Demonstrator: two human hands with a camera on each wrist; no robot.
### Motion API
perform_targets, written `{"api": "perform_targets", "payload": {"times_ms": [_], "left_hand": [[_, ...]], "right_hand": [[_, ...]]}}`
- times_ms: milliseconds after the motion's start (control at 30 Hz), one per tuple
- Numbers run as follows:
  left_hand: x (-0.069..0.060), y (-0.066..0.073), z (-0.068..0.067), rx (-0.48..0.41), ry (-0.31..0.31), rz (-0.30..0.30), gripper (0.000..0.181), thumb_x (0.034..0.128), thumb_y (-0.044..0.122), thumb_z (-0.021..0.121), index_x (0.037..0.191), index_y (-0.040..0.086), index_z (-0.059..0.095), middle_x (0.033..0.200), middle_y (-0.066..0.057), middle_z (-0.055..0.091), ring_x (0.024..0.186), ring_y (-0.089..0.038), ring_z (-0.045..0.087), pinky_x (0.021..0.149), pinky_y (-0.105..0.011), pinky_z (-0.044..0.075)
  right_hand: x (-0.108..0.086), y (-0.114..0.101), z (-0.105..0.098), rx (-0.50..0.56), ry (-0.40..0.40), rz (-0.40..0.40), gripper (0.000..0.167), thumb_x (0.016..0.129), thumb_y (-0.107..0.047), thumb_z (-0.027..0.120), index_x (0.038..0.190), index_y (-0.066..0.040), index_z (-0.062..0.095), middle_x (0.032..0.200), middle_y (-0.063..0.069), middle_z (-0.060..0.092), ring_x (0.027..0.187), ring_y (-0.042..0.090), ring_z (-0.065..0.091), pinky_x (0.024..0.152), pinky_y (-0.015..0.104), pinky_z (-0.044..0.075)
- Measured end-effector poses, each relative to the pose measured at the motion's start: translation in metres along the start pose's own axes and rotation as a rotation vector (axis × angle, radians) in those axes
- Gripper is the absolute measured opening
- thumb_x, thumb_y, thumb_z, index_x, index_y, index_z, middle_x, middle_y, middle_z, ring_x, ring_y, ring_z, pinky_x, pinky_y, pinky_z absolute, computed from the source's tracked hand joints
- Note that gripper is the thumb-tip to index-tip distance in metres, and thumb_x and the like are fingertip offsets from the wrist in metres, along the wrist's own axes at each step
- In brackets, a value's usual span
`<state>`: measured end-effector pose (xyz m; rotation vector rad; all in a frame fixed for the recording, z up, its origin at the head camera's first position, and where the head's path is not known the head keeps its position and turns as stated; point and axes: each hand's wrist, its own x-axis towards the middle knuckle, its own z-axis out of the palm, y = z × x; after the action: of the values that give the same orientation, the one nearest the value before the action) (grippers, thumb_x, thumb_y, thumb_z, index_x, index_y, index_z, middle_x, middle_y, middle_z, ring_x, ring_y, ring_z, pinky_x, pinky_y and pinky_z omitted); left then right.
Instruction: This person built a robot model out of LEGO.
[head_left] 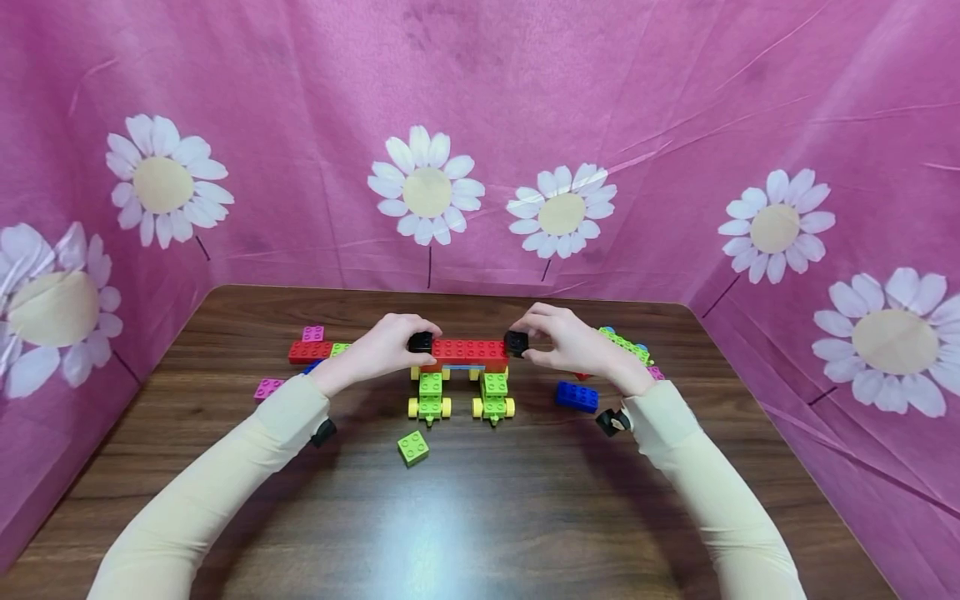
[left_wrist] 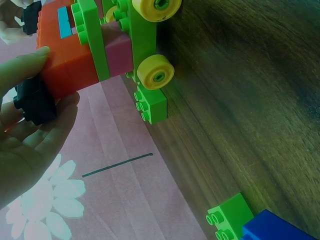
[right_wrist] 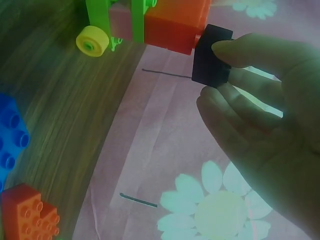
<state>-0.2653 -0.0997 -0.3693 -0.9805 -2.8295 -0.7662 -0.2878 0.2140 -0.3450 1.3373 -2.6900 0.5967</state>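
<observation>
A toy vehicle of building bricks stands mid-table, with a long red brick section (head_left: 470, 351) on top and yellow wheels (left_wrist: 156, 72) on green bases below. My left hand (head_left: 386, 346) grips a black brick (left_wrist: 36, 102) at the red section's left end, its thumb lying against the red side. At the opposite end, my right hand (head_left: 562, 337) pinches another black brick (right_wrist: 212, 56) between thumb and fingers. Whether that brick touches the red end is unclear. Nearer me are two green wheeled pieces, one left (head_left: 430, 404) and one right (head_left: 494, 404).
A loose green brick (head_left: 412, 448) lies in front. Right of the vehicle are a blue brick (head_left: 577, 397) and a green piece with blue wheels (head_left: 626, 344). Red (head_left: 309, 352) and pink bricks (head_left: 267, 389) lie left. A pink flowered curtain (head_left: 480, 75) hangs behind the wooden table (head_left: 360, 533).
</observation>
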Motion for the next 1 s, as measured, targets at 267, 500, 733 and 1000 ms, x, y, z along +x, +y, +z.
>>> {"api": "perform_targets", "payload": {"times_ms": [267, 500, 733, 1000], "left_hand": [[0.001, 0.000, -0.001, 0.014, 0.012, 0.024, 0.038, 0.0856, 0.020, 0.078, 0.117, 0.002, 0.069, 0.107, -0.013, 0.073, 0.087, -0.020, 0.064, 0.075, -0.035, 0.052], [0.000, 0.001, -0.002, 0.010, 0.007, 0.016, 0.038, 0.0861, 0.020, 0.077, 0.118, 0.001, 0.069, 0.109, -0.013, 0.072, 0.090, -0.021, 0.065, 0.078, -0.037, 0.054], [-0.001, 0.000, -0.001, -0.004, -0.009, -0.007, 0.038, 0.0872, 0.020, 0.076, 0.119, 0.001, 0.068, 0.113, -0.014, 0.072, 0.094, -0.023, 0.066, 0.082, -0.039, 0.054], [0.000, 0.002, -0.001, -0.003, -0.004, -0.006, 0.038, 0.0871, 0.021, 0.076, 0.119, 0.001, 0.068, 0.111, -0.014, 0.072, 0.091, -0.022, 0.065, 0.080, -0.038, 0.054]], "right_hand": [[0.004, 0.000, 0.003, 0.018, -0.018, -0.007, 0.034, 0.083, -0.007, 0.075, 0.116, -0.002, 0.069, 0.104, 0.010, 0.065, 0.089, 0.020, 0.064, 0.079, 0.036, 0.057], [0.005, -0.002, 0.005, 0.016, -0.035, 0.013, 0.034, 0.084, -0.007, 0.074, 0.117, -0.002, 0.068, 0.106, 0.010, 0.064, 0.090, 0.023, 0.063, 0.078, 0.037, 0.056], [0.005, -0.004, 0.011, 0.021, -0.039, 0.033, 0.032, 0.088, -0.009, 0.072, 0.119, -0.003, 0.066, 0.108, 0.008, 0.064, 0.089, 0.017, 0.062, 0.079, 0.032, 0.056], [0.007, -0.006, 0.017, 0.001, -0.019, 0.016, 0.029, 0.094, -0.020, 0.068, 0.119, -0.007, 0.067, 0.108, 0.006, 0.064, 0.089, 0.019, 0.061, 0.075, 0.029, 0.053]]}}
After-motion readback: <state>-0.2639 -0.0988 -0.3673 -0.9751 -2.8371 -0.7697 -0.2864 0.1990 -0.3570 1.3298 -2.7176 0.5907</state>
